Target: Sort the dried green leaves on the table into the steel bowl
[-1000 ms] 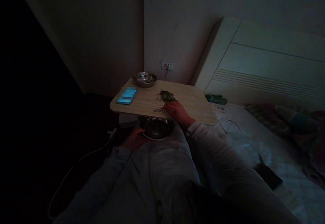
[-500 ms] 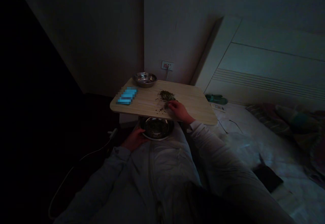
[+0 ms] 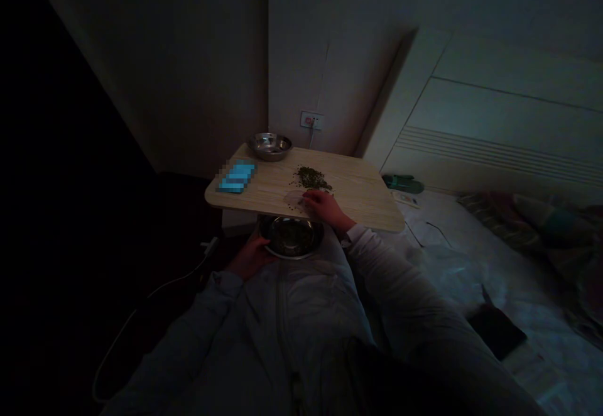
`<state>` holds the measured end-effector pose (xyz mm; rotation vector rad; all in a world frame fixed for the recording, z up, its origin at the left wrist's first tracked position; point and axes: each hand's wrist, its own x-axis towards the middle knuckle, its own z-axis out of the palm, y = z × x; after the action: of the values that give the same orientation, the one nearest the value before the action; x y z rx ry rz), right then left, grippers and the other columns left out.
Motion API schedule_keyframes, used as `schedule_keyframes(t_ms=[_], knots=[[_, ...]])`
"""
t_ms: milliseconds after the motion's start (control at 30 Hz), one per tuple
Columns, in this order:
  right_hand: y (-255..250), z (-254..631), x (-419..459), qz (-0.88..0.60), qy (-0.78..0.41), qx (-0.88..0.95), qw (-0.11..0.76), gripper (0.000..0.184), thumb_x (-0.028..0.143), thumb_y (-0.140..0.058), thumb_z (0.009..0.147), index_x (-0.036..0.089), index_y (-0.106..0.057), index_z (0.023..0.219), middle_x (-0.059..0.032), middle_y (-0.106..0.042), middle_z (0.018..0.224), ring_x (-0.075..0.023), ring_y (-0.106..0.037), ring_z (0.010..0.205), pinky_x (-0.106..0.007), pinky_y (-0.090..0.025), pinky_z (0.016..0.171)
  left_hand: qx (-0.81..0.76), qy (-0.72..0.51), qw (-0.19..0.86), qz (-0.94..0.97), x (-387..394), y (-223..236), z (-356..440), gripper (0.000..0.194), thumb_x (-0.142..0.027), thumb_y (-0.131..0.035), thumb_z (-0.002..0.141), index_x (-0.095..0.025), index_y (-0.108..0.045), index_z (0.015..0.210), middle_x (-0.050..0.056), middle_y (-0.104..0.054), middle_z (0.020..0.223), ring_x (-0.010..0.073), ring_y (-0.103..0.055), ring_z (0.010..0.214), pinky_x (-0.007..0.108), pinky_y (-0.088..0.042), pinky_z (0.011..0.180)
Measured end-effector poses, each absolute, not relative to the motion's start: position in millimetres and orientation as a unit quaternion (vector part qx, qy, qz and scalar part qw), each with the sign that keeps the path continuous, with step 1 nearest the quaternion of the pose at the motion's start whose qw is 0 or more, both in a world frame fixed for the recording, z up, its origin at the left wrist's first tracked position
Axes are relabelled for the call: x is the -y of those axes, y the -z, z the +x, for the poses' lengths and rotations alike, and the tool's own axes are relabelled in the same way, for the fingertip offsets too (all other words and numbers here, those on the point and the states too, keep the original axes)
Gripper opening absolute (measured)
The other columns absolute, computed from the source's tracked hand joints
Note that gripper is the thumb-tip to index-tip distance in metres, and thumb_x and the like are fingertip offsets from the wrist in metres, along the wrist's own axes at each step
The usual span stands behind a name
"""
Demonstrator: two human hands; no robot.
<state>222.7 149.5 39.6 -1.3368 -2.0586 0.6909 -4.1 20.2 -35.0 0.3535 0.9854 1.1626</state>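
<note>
My left hand (image 3: 253,257) grips the rim of a shiny metal bowl (image 3: 282,256) at my lap, just under the table's front edge. The inside of this bowl is dark, and its contents are hard to make out. Above it, my right hand (image 3: 325,206) is closed on a thin pale piece (image 3: 293,198), blurred and see-through-looking, low over the tabletop. Just beyond the fingers lies a heap of small green beans or seeds (image 3: 311,178), with some grains scattered toward the front edge.
On the light wooden table (image 3: 362,193), a second metal bowl (image 3: 270,147) stands at the back left, and a lit phone (image 3: 237,177) with a blurred-out screen lies at the left. A bed (image 3: 447,240) is to the right. A white cable (image 3: 141,303) crosses the dark floor.
My right hand drew back toward the heap, then came left and nearer the front edge with the thin piece. My left hand and its bowl have stayed put.
</note>
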Motion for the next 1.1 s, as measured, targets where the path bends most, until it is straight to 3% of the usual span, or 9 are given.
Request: schedule_keyframes(t_ms=[467, 667, 1100], knots=[[-33.0, 223.4, -149.7, -0.472, -0.285, 0.776, 0.307, 0.022, 0.024, -0.071, 0.096, 0.019, -0.087, 0.111, -0.0064, -0.085, 0.099, -0.0203, -0.075, 0.089, -0.036, -0.061, 0.089, -0.445, -0.520, 0.710, 0.165, -21.1, 38.2, -4.8, 0.059, -0.009, -0.076, 0.076, -0.023, -0.071, 0.133, 0.006, -0.084, 0.111, 0.0224, -0.079, 0.082, 0.034, -0.067, 0.072], [-35.6, 221.3, -145.7, -0.486, -0.284, 0.769, 0.302, 0.019, 0.023, -0.073, 0.097, 0.019, -0.086, 0.110, -0.0075, -0.085, 0.103, -0.0211, -0.076, 0.094, -0.037, -0.060, 0.094, -0.454, -0.523, 0.703, 0.159, -19.4, 33.4, -3.5, 0.053, -0.006, -0.075, 0.077, -0.023, -0.073, 0.127, 0.003, -0.081, 0.098, 0.0206, -0.076, 0.076, 0.033, -0.066, 0.071], [-31.1, 224.1, -146.7, -0.465, -0.318, 0.769, 0.302, 0.022, 0.028, -0.075, 0.099, 0.016, -0.087, 0.113, -0.0100, -0.085, 0.103, -0.0215, -0.074, 0.094, -0.037, -0.058, 0.096, -0.450, -0.527, 0.707, 0.145, -20.1, 31.1, -2.4, 0.039, -0.005, -0.075, 0.075, -0.021, -0.071, 0.110, 0.002, -0.080, 0.093, 0.0186, -0.075, 0.073, 0.031, -0.066, 0.068]])
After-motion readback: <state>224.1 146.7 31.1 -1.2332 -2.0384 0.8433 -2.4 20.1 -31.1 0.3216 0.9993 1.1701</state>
